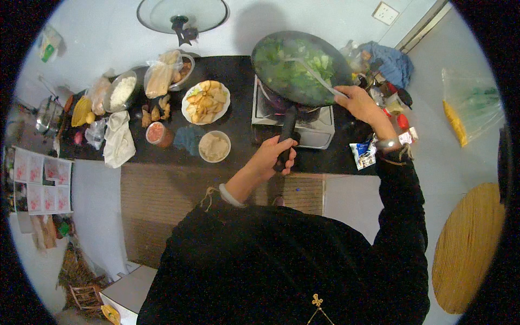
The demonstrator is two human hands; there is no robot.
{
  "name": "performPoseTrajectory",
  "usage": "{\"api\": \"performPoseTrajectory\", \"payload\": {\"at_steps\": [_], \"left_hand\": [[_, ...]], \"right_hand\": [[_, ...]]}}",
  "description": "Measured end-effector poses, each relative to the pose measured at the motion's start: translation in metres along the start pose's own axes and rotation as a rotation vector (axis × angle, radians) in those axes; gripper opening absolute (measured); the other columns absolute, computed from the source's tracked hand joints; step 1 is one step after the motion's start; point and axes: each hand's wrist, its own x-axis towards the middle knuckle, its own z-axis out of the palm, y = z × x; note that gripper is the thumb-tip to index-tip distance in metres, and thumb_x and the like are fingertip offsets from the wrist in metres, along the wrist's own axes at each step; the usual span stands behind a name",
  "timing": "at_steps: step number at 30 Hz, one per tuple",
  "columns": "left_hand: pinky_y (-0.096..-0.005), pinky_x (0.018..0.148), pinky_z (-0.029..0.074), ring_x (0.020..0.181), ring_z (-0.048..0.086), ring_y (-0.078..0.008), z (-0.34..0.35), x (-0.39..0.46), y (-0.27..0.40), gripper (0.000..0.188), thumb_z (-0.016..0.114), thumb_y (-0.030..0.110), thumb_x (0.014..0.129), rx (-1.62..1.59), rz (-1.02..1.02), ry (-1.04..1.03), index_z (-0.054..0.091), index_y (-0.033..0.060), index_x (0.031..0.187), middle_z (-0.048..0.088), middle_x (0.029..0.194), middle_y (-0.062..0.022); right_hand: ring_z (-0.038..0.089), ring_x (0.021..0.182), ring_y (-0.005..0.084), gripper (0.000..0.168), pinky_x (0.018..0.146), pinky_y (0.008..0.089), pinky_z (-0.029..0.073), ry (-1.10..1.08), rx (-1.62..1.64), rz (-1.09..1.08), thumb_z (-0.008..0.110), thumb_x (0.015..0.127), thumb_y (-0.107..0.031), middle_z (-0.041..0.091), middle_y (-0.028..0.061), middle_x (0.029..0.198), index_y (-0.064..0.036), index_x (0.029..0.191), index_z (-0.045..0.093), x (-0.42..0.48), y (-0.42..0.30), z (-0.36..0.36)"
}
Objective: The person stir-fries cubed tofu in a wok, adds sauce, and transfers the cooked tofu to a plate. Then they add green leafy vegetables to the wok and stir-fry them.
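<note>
My left hand grips the black handle of a large dark wok, which sits tilted over a portable stove. Leafy greens fill the wok, a little hazy as if steaming. From the right side, my right hand holds a light-coloured cooking utensil; its far end is among the greens, so its shape is hard to tell.
Left of the stove are a plate of sliced browned food, a bowl of pale paste, a tub of reddish food and a white cloth. Condiments, a packet and a blue cloth crowd the right. A glass lid hangs at the wall.
</note>
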Motion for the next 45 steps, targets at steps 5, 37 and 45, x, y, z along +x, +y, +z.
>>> {"api": "performPoseTrajectory", "payload": {"at_steps": [5, 37, 45], "left_hand": [[-0.0293, 0.042, 0.039, 0.057, 0.051, -0.0153, 0.002, -0.002, -0.003, 0.025, 0.054, 0.024, 0.093, -0.019, 0.025, 0.001, 0.050, 0.0038, 0.107, 0.054, 0.072, -0.0037], [-0.0334, 0.062, 0.054, 0.074, 0.063, -0.0232, -0.091, -0.192, -0.192, 0.035, 0.050, 0.034, 0.094, -0.258, 0.530, 0.762, 0.055, 0.0002, 0.100, 0.063, 0.088, -0.0140], [-0.0349, 0.056, 0.054, 0.070, 0.064, -0.0250, -0.056, -0.262, -0.279, 0.029, 0.050, 0.027, 0.093, -0.451, 0.747, 0.996, 0.057, -0.0017, 0.094, 0.063, 0.083, -0.0164]], "right_hand": [[0.063, 0.082, 0.0203, 0.034, 0.076, 0.0324, 0.048, -0.078, -0.207, 0.061, 0.064, 0.084, -0.018, 0.067, 0.0139, 0.092, -0.002, 0.114, 0.062, -0.060, -0.035, -0.106], [0.057, 0.083, 0.0254, 0.040, 0.073, 0.0384, 0.046, -0.103, -0.230, 0.142, 0.058, 0.089, -0.029, 0.060, 0.0172, 0.098, -0.002, 0.118, 0.058, -0.101, 0.012, -0.017], [0.061, 0.096, 0.0296, 0.045, 0.087, 0.0411, 0.045, -0.020, -0.409, -0.263, 0.061, 0.086, -0.040, 0.062, 0.0218, 0.110, -0.007, 0.116, 0.062, -0.124, -0.129, -0.026]]}}
